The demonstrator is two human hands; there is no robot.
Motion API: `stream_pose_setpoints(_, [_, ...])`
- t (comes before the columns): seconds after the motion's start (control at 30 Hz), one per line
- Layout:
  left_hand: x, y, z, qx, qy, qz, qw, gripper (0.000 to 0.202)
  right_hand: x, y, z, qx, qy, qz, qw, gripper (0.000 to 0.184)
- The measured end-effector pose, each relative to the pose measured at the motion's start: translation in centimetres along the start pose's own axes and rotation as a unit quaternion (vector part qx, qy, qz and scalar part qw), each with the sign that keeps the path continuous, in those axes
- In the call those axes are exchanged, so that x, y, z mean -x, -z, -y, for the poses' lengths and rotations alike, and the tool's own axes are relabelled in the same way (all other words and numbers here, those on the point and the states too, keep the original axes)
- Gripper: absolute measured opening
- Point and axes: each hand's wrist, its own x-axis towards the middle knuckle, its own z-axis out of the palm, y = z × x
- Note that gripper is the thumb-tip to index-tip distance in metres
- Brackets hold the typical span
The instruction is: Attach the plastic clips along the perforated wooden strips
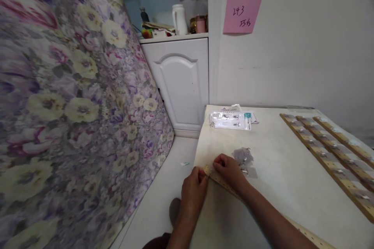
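My left hand [194, 190] and my right hand [230, 171] meet at the near-left corner of a white table [280, 186]. Both pinch the end of a long wooden strip with holes [217, 179] that lies along the table's front edge and runs under my right forearm. Whatever small part sits between the fingertips is too small to make out. Just beyond my right hand lies a small pile of clear little bags with metal pieces [244, 157].
Three more wooden strips with small bagged pieces [330, 151] lie at the table's right. A flat clear packet [230, 120] rests at the far edge. A large flowered cloth [67, 105] fills the left. A white cabinet [181, 81] with a jug and clutter stands behind, and a pink note [242, 9] hangs on the wall.
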Motion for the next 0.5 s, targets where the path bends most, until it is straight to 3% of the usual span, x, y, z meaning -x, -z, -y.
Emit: stream_pose_setpoints(0.5, [-0.1,-0.77,0.35,-0.007,0.007,-0.039,0.999,0.012,0.25,0.09,0.58,0.031,-0.007,-0.017,0.999,0.008])
